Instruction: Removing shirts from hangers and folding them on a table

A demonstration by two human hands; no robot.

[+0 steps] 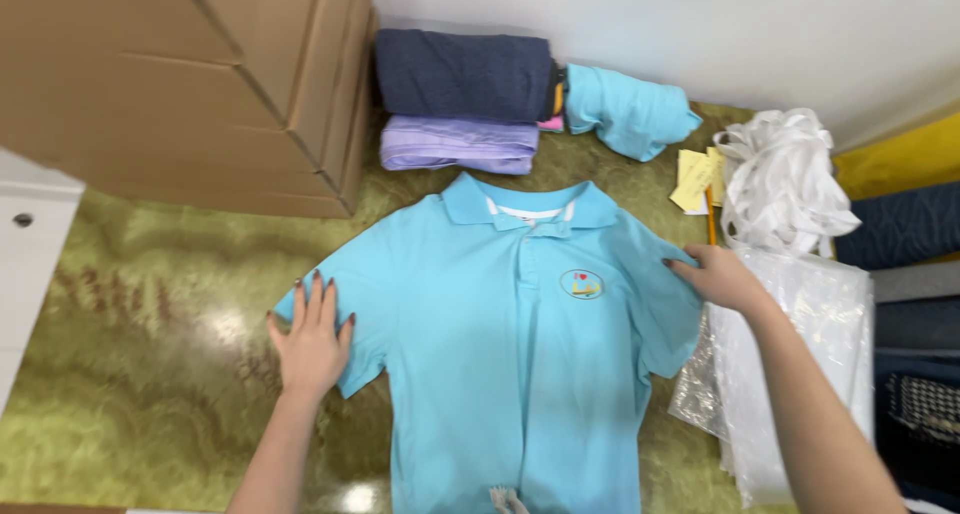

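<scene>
A light blue polo shirt lies face up and spread flat on a green marbled table, collar at the far side, a small round badge on its chest. My left hand rests flat with fingers apart on the shirt's left sleeve. My right hand presses on the edge of the right sleeve, fingers curled over the cloth.
Large cardboard boxes stand at the back left. Folded dark blue and lilac garments and a rolled light blue one lie beyond the collar. White straps, yellow notes and clear plastic bags fill the right side.
</scene>
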